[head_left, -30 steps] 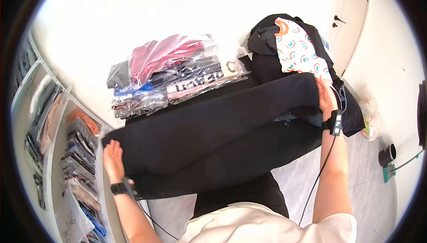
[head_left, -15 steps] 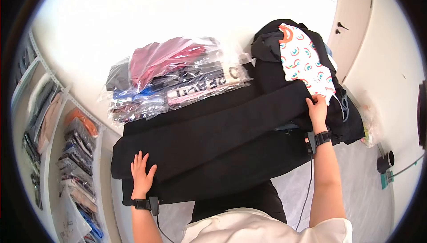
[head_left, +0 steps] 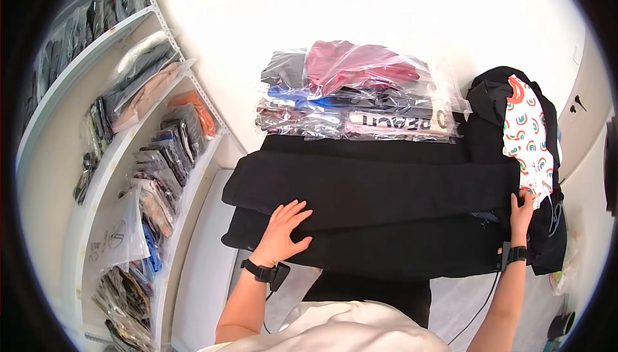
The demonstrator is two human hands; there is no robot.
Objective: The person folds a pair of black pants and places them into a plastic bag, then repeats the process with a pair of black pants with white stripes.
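A long black garment [head_left: 373, 188] lies folded lengthwise across a table. My left hand [head_left: 283, 229] rests flat on its left part, fingers spread. My right hand [head_left: 521, 213] pinches the garment's right end, close to a white cloth with a rainbow print [head_left: 531, 136] that lies on a pile of dark clothes [head_left: 492, 94].
A stack of clothes in clear plastic bags [head_left: 354, 101] sits at the table's far side against a white wall. White shelves [head_left: 116, 152] full of bagged clothes stand at the left. A door [head_left: 579, 104] is at the far right.
My left hand slid right from the garment's left end onto its surface. My right hand stayed on the right end. The camera swung left, so the shelves now show more.
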